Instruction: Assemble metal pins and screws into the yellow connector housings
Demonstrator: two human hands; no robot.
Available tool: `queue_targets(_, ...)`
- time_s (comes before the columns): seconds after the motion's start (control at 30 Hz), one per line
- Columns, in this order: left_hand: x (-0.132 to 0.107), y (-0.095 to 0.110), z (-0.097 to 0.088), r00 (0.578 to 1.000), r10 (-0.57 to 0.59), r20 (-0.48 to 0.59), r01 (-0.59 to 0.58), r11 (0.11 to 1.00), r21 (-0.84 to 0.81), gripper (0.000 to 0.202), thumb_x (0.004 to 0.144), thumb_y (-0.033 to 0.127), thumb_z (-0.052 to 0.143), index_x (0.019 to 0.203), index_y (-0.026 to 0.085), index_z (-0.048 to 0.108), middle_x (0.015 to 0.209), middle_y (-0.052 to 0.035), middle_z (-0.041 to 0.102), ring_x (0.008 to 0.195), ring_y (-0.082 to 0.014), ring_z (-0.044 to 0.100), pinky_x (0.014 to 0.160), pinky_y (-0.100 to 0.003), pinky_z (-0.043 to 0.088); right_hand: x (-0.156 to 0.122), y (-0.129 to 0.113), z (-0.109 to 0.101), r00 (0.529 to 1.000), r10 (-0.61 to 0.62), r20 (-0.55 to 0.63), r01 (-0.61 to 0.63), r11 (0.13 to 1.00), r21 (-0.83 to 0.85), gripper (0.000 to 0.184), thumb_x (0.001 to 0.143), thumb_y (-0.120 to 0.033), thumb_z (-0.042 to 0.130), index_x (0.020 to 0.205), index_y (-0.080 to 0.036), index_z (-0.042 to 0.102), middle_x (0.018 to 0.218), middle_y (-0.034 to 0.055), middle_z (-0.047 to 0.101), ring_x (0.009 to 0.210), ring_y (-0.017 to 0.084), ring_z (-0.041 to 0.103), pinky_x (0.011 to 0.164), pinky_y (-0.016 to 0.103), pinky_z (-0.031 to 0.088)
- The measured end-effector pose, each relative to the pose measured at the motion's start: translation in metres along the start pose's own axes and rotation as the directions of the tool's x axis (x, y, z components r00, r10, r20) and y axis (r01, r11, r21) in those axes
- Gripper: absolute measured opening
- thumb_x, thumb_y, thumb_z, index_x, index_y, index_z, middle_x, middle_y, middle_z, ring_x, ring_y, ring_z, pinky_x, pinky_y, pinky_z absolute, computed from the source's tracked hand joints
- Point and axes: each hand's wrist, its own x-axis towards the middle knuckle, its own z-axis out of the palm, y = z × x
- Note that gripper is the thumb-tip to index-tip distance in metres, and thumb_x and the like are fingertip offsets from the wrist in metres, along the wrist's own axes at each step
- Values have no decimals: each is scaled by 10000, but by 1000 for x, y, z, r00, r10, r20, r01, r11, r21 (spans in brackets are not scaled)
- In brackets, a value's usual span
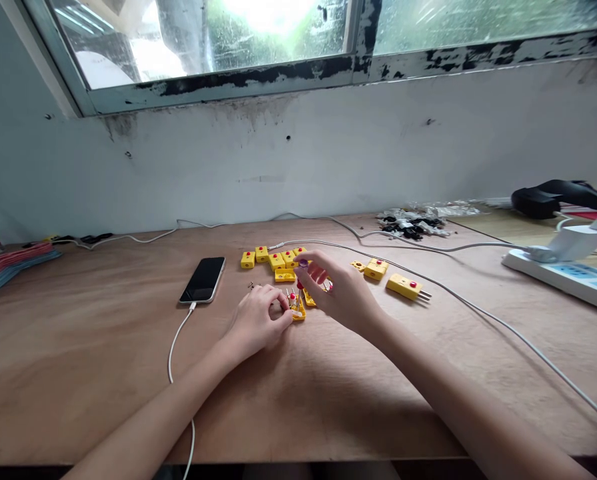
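Observation:
My left hand [258, 315] rests on the table, thumb and fingers closed on a small open yellow plug housing [299, 313] with a red spot and metal parts inside. Above it, my right hand [345, 293] grips a small screwdriver [303, 265] with a purple and red handle. Its shaft points down into the housing; the tip is too small to make out. Behind my hands lies a yellow half shell [285, 275], and more open yellow pieces [309, 299] are partly hidden under my right hand.
Several yellow blocks [247, 260] stand behind. On the right lies a yellow plug with two pins [404, 287]. A phone [203, 280] with a white cable [170, 360] is at left. Black and white small parts [413, 223] and a power strip [563, 272] lie further right.

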Motion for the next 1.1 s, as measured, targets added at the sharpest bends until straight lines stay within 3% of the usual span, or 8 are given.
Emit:
queue_targets(0.2, -1, 0, 0, 997, 63, -37, -63, 998, -5, 52, 748, 182, 604, 776, 226, 610, 885, 9, 637, 880, -194, 540, 813, -338, 428, -1, 1, 0, 1000, -12, -3, 12, 1000, -7, 161, 880, -292, 485, 947, -207, 603, 683, -6, 667, 596, 116, 618, 539, 206, 438)
queue_targets(0.37, -2, -3, 0, 992, 116, -43, -114, 993, 36, 46, 767, 236, 621, 788, 244, 661, 940, 4, 651, 922, -207, 533, 845, -359, 425, 1, 1, -1, 1000, -17, -8, 16, 999, -32, 189, 883, -312, 476, 962, -202, 608, 695, 3, 671, 590, 121, 620, 546, 217, 441)
queue_targets(0.73, 3, -3, 0, 1000, 2, 26, 0, 998, -57, 95, 764, 309, 638, 712, 245, 687, 955, 3, 656, 966, -217, 533, 852, -362, 439, 3, 5, -2, 998, 11, -56, -12, 999, -29, 194, 875, -340, 487, 966, -216, 604, 670, -9, 654, 532, 114, 591, 529, 217, 429)
queue_targets(1.1, 2, -10, -1, 998, -11, 60, 20, 987, -159, 68, 753, 291, 631, 726, 245, 672, 981, -1, 652, 1003, -218, 542, 919, -368, 413, 3, 8, -2, 997, 52, -63, -53, 998, -15, 198, 874, -354, 487, 958, -216, 602, 678, -5, 652, 540, 119, 588, 533, 224, 425)
